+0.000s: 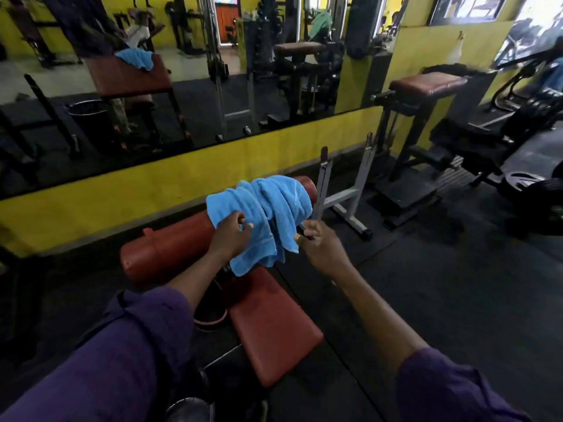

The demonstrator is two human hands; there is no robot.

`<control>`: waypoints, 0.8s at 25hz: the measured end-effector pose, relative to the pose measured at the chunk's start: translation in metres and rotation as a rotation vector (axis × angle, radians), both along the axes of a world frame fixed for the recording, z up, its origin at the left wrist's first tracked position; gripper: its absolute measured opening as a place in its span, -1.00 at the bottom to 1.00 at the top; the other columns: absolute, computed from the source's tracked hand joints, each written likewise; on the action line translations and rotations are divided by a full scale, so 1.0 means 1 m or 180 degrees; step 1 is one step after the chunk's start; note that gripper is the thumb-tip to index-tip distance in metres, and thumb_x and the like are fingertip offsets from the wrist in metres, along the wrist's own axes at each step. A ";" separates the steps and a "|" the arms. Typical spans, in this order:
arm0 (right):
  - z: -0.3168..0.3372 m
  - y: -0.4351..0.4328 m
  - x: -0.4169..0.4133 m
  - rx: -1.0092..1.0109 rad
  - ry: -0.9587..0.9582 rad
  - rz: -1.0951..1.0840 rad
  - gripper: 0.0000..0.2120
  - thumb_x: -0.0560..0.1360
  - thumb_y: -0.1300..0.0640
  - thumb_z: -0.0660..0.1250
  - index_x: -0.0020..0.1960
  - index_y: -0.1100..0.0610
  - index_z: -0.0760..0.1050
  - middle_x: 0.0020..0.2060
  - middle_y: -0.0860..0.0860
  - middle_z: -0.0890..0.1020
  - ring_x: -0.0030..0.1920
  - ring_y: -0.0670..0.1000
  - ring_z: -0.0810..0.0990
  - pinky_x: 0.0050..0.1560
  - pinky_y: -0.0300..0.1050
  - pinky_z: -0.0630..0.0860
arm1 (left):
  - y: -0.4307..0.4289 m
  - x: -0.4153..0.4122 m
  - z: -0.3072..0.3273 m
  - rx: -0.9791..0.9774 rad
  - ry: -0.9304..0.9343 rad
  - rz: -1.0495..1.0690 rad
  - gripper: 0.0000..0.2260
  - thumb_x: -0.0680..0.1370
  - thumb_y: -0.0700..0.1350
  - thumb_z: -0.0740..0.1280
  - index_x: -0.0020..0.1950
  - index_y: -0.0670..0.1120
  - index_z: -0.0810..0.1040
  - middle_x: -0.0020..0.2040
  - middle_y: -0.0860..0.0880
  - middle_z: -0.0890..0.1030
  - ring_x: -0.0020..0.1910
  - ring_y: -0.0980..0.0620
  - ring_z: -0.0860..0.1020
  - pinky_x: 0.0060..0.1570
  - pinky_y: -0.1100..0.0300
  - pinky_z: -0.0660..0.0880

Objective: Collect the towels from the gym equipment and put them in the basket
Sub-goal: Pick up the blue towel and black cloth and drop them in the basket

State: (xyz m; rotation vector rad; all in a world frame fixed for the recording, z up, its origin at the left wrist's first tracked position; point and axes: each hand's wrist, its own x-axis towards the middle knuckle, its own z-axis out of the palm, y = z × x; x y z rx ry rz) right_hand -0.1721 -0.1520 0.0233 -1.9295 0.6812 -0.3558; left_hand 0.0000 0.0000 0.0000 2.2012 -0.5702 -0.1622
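A blue towel [268,208] lies draped over the red padded roller [170,248] of a gym bench. My left hand [230,236] grips the towel's left fold, fingers curled into the cloth. My right hand [316,242] is at the towel's lower right corner, with fingers curled; whether it pinches the cloth is unclear. A dark basket with a pink rim [210,312] stands on the floor below the roller, left of the red seat pad [271,324]. In the wall mirror a green towel [320,24] shows hung on a machine.
A white barbell stand [344,193] is just right of the roller. A brown-padded machine [426,83] stands by the yellow wall at the right. Weight plates and black equipment [527,184] fill the far right. The mirror [182,71] spans the wall ahead.
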 end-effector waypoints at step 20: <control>-0.065 -0.070 0.106 -0.0127 0.0752 -0.0827 -0.56 0.52 -0.02 0.38 0.35 0.04 0.41 0.17 0.02 0.55 0.07 -0.02 0.55 0.11 -0.12 0.49 | -0.110 0.150 -0.022 0.0716 -0.0884 -0.1283 -0.69 0.50 -0.10 0.24 0.20 0.16 0.53 0.08 -0.01 0.65 0.02 -0.11 0.59 -0.06 0.02 0.52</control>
